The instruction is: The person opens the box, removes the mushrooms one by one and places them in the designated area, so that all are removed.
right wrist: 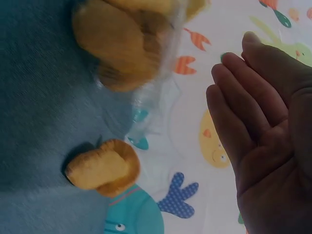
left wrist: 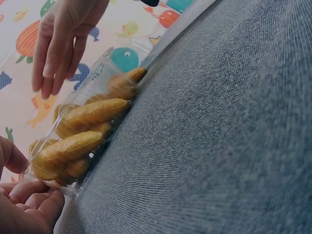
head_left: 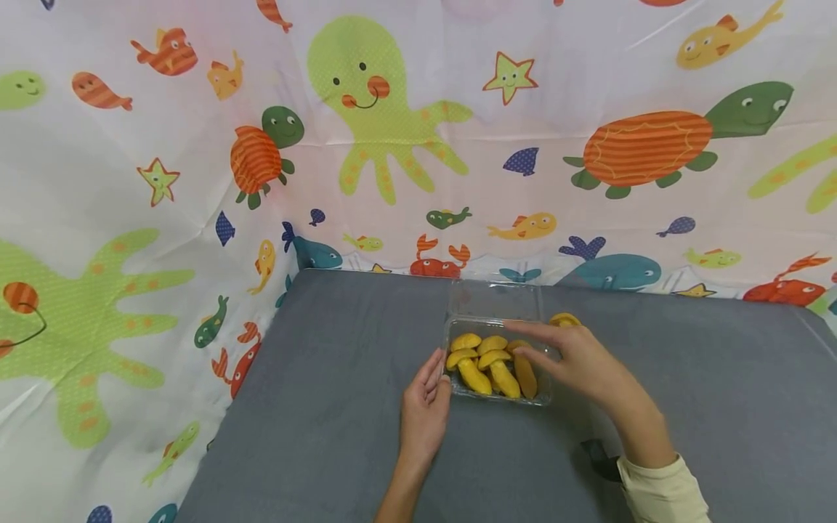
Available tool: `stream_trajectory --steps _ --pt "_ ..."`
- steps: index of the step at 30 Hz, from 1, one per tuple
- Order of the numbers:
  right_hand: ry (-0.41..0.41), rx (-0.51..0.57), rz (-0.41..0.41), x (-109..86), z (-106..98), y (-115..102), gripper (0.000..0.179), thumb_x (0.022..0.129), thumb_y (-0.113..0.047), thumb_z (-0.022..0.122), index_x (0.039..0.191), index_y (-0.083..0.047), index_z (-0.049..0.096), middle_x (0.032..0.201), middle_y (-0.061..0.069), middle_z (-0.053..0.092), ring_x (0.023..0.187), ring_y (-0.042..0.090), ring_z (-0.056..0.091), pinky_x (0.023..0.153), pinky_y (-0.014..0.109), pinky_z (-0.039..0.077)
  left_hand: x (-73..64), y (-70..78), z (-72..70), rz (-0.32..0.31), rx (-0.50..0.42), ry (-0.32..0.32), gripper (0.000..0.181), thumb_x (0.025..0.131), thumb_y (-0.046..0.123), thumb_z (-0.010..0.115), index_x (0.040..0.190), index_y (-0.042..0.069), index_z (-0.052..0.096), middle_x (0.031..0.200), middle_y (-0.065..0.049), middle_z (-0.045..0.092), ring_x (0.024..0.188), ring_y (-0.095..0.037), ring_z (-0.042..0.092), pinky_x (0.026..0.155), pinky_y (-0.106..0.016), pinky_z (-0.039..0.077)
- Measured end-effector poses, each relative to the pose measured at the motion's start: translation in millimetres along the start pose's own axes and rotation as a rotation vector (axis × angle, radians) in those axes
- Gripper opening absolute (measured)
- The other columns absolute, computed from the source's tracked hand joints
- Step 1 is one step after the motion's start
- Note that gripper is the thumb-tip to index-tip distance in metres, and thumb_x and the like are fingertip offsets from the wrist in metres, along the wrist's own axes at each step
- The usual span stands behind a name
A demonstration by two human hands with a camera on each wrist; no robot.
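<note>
A clear plastic clamshell box (head_left: 484, 399) lies on the grey surface with its lid folded back. Several yellow mushrooms (head_left: 502, 379) fill its tray, caps mostly toward the far side. My left hand (head_left: 423, 418) grips the box's left edge; the left wrist view shows the thumb above the edge and the fingers (left wrist: 36, 200) curled at its underside. Over the box's right part hovers my right hand (head_left: 582, 363), fingers extended and holding nothing. The right wrist view shows the palm (right wrist: 273, 170) and straight fingers. One loose mushroom (right wrist: 105, 168) lies outside, just right of the box.
The lid (head_left: 498, 299) reaches back toward a curtain (head_left: 418, 94) printed with sea animals, which stands behind and to the left of the grey surface (head_left: 327, 407). A dark strap (head_left: 600, 461) hangs at the right wrist, by a pale sleeve (head_left: 660, 490).
</note>
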State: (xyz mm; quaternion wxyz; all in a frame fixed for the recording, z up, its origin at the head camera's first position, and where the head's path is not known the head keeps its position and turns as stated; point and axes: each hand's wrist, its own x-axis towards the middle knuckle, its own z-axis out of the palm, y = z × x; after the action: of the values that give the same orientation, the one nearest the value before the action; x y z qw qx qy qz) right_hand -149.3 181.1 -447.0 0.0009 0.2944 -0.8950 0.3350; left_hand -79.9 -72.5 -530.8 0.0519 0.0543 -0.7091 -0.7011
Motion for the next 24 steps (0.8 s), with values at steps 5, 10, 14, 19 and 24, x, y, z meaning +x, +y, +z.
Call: stream_trajectory --steps 5,10,14,19,24 --pt "-0.058 0.039 -0.016 3.8 12 0 0.047 0.098 -0.013 0.077 0.145 -0.015 0.067 0.123 0.01 0.077 0.044 -0.003 0.027 0.049 0.023 0.041 0.2 2.5 -0.1 -0.019 -0.004 0.004 0.05 0.108 0.008 0.058 0.157 0.01 0.051 0.156 0.002 0.055 0.145 -0.013 0.049 0.111 -0.033 0.047" --pt "-0.078 0.04 -0.034 6.2 23 0 0.048 0.098 -0.014 0.077 0.145 -0.015 0.067 0.136 0.008 0.072 0.047 -0.002 0.031 0.052 0.022 0.039 0.2 1.5 0.4 -0.024 -0.014 0.006 0.05 0.108 0.009 0.059 0.157 0.01 0.051 0.155 0.002 0.055 0.145 -0.013 0.049 0.111 -0.032 0.047" --pt "-0.097 0.031 -0.019 7.4 30 1 0.047 0.1 -0.017 0.076 0.145 -0.014 0.067 0.139 0.009 0.07 0.049 0.0 0.033 0.055 0.023 0.039 -0.1 0.5 0.5 -0.021 -0.021 0.004 0.05 0.108 0.009 0.059 0.157 0.009 0.051 0.156 0.001 0.055 0.145 -0.014 0.049 0.111 -0.031 0.047" --pt "-0.109 0.012 -0.018 7.4 38 4 0.043 0.101 -0.016 0.074 0.143 -0.011 0.068 0.139 0.011 0.069 0.046 -0.003 0.031 0.052 0.023 0.04 -0.9 -0.7 0.8 -0.019 -0.012 0.016 0.049 0.107 0.008 0.059 0.156 0.009 0.052 0.155 0.0 0.056 0.145 -0.015 0.05 0.11 -0.031 0.048" --pt "-0.079 -0.029 -0.047 8.5 41 6 0.04 0.1 -0.015 0.076 0.139 -0.01 0.071 0.135 0.01 0.072 0.049 -0.004 0.04 0.058 0.022 0.047 -0.9 -0.5 1.4 -0.013 -0.013 0.019 0.049 0.107 0.009 0.059 0.156 0.009 0.052 0.155 0.001 0.056 0.144 -0.014 0.05 0.109 -0.03 0.048"
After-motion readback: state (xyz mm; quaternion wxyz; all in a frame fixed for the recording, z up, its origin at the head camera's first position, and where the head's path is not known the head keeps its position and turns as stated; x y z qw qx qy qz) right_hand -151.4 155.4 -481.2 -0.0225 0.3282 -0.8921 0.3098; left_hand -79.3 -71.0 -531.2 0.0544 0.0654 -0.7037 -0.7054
